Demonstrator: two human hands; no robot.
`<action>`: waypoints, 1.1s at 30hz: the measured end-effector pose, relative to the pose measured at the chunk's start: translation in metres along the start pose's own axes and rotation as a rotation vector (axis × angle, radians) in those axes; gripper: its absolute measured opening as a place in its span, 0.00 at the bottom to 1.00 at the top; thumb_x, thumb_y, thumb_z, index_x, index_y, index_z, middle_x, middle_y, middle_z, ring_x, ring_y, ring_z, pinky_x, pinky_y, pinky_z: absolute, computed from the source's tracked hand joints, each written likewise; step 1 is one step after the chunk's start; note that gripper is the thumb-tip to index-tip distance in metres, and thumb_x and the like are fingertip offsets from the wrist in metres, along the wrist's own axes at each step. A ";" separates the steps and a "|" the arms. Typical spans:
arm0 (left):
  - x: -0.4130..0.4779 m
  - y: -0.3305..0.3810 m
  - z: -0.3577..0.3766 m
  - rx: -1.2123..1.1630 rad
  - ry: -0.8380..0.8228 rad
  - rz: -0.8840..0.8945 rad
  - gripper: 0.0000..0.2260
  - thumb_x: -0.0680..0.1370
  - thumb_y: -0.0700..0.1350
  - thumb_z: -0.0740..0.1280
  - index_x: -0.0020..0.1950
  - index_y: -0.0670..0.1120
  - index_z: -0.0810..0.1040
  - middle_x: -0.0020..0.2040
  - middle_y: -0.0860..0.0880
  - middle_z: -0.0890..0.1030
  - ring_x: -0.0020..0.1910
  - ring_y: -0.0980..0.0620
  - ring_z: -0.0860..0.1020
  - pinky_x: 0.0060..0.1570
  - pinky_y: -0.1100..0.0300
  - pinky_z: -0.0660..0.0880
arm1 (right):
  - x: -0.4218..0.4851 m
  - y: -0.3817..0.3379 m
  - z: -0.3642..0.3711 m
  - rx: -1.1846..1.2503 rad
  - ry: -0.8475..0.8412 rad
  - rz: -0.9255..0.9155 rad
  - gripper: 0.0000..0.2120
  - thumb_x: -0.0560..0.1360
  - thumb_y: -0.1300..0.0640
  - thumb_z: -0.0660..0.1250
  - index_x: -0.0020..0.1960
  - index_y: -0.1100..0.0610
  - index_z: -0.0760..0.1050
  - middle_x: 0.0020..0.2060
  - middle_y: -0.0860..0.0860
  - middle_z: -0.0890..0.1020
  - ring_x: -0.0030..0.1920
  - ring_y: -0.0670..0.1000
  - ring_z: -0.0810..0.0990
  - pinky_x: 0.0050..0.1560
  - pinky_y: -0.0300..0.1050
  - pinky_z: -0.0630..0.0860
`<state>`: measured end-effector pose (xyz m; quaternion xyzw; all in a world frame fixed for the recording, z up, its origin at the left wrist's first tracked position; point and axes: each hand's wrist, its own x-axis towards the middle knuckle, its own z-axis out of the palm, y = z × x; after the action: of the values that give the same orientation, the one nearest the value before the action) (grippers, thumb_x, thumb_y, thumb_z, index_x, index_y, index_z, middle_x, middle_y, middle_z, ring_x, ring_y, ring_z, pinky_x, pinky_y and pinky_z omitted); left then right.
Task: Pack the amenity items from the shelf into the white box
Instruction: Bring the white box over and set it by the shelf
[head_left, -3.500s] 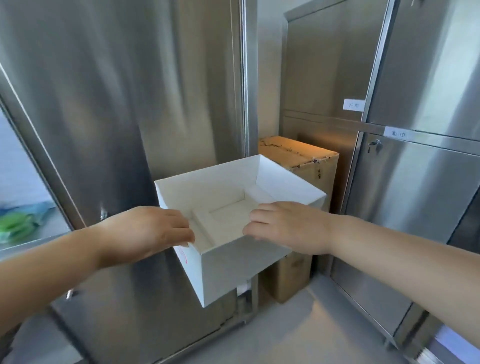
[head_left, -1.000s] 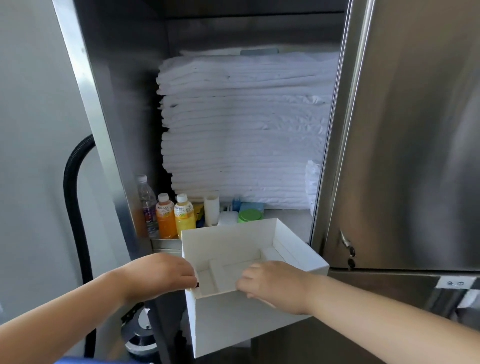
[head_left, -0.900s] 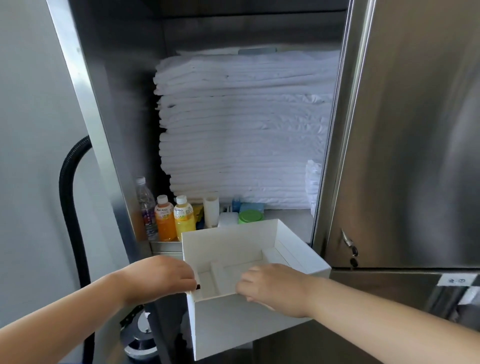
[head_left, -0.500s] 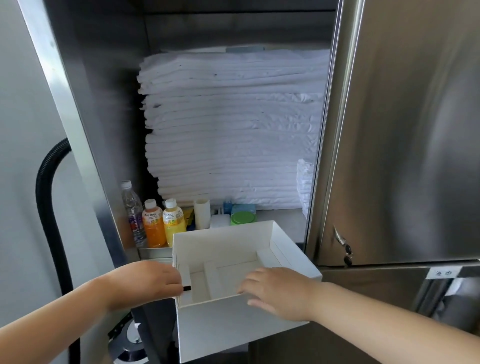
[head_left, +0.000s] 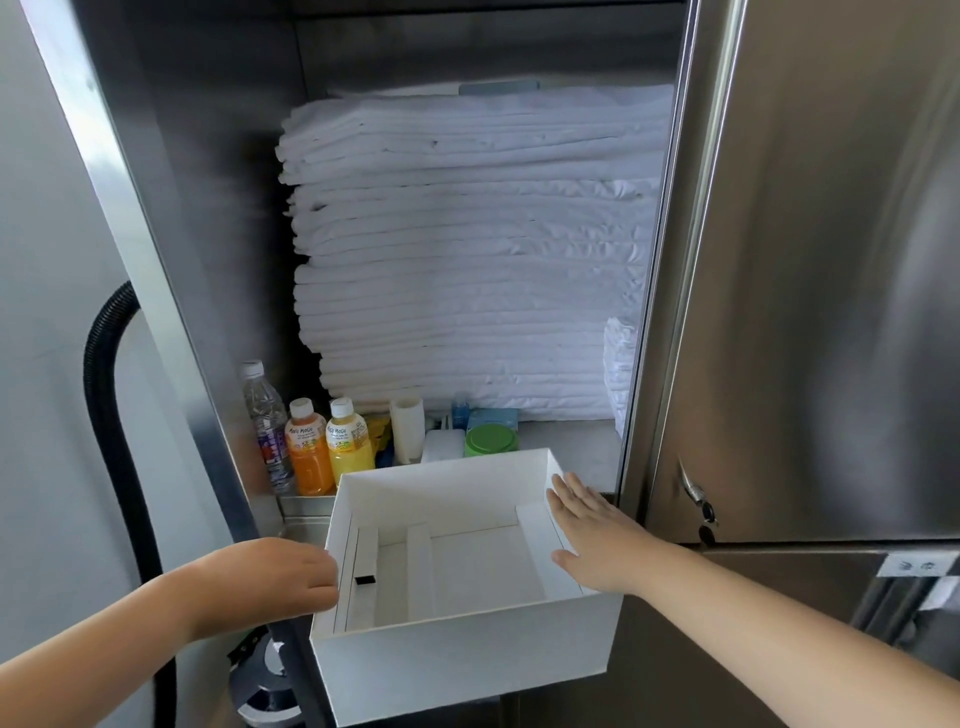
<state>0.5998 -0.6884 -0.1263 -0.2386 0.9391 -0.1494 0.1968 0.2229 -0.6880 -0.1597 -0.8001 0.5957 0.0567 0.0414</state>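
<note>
- Evidently the white box is thin card. It looks light and fairly stiff along its walls, but easy to dent or twist. It is best held by two opposite walls or from beneath, not by one rim.
- Inside the box, low card dividers make compartments. A small black piece lies in the narrow one by the left wall.
- At the box's left wall, the left hand holds on with curled fingers. The thumb is hidden, so I cannot tell how deep the hold goes.
- Along the box's right wall, the right hand lies flat with its fingers straight, pressing the rim and grasping nothing.
- Just behind the box's far wall, the amenity items stand on the shelf: a water bottle, an orange juice bottle, a yellow juice bottle, a white cup, a green lid and a blue packet.
- Of these, the bottles are likely the heaviest and are smooth-sided, so a grasp round the body suits them. The small pieces look light enough to pinch.
- Behind the items, farther from the box, rises a stack of folded white linen.
</note>
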 end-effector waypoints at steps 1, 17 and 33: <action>0.001 0.001 -0.001 -0.004 -0.024 -0.014 0.13 0.78 0.37 0.60 0.60 0.48 0.66 0.60 0.49 0.70 0.57 0.52 0.68 0.59 0.64 0.66 | 0.005 0.000 0.001 -0.019 0.009 0.001 0.34 0.81 0.49 0.51 0.76 0.60 0.34 0.74 0.53 0.33 0.73 0.51 0.29 0.71 0.44 0.33; 0.078 0.001 0.005 -0.364 0.178 -0.711 0.29 0.82 0.57 0.47 0.75 0.50 0.34 0.73 0.52 0.31 0.69 0.52 0.29 0.68 0.55 0.33 | 0.027 0.000 0.006 0.086 0.087 0.049 0.34 0.77 0.62 0.51 0.76 0.60 0.35 0.75 0.53 0.35 0.74 0.50 0.32 0.71 0.42 0.35; 0.105 -0.017 0.037 -0.195 0.091 -0.797 0.30 0.82 0.58 0.45 0.75 0.46 0.32 0.76 0.46 0.36 0.75 0.46 0.37 0.71 0.53 0.38 | 0.054 0.009 0.006 -0.012 0.150 -0.030 0.31 0.81 0.54 0.49 0.75 0.62 0.35 0.74 0.57 0.34 0.73 0.54 0.30 0.72 0.47 0.34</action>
<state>0.5380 -0.7629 -0.1838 -0.5945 0.7906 -0.1345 0.0582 0.2298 -0.7414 -0.1732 -0.8113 0.5846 -0.0007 -0.0073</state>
